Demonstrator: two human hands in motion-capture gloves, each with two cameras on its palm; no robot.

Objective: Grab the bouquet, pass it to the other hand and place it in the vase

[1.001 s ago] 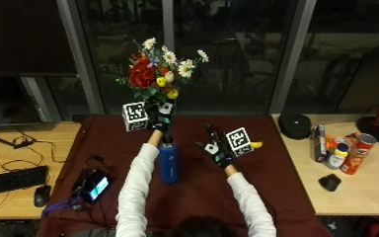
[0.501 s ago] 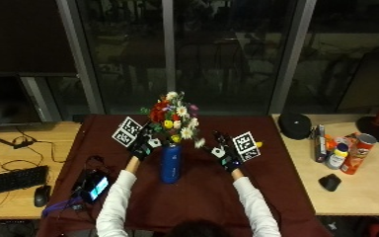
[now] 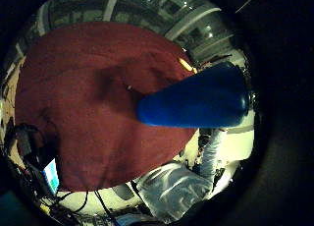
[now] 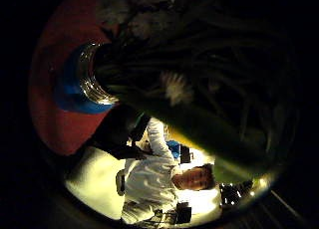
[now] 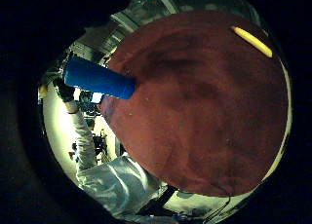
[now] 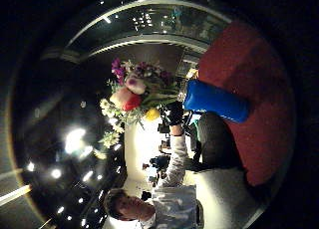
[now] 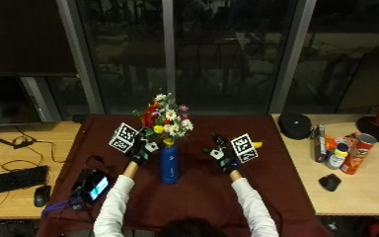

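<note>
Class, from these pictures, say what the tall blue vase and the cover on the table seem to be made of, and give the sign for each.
Tall blue vase: probably glazed ceramic or coated metal, since its smooth surface shows a soft sheen and the rim gleams silvery. Dark red table cover: likely matte woven cloth, showing no shine and shallow folds in the palm views.

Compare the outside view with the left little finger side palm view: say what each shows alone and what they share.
Only the outside view shows the bouquet standing in the vase, the left hand beside its stems, the right hand off to the side with fingers spread, and the keyboard and cans on the side tables.

Only the left little finger side palm view shows the vase's base end-on, close to the palm.

Both show the blue vase and the dark red tablecloth.
</note>
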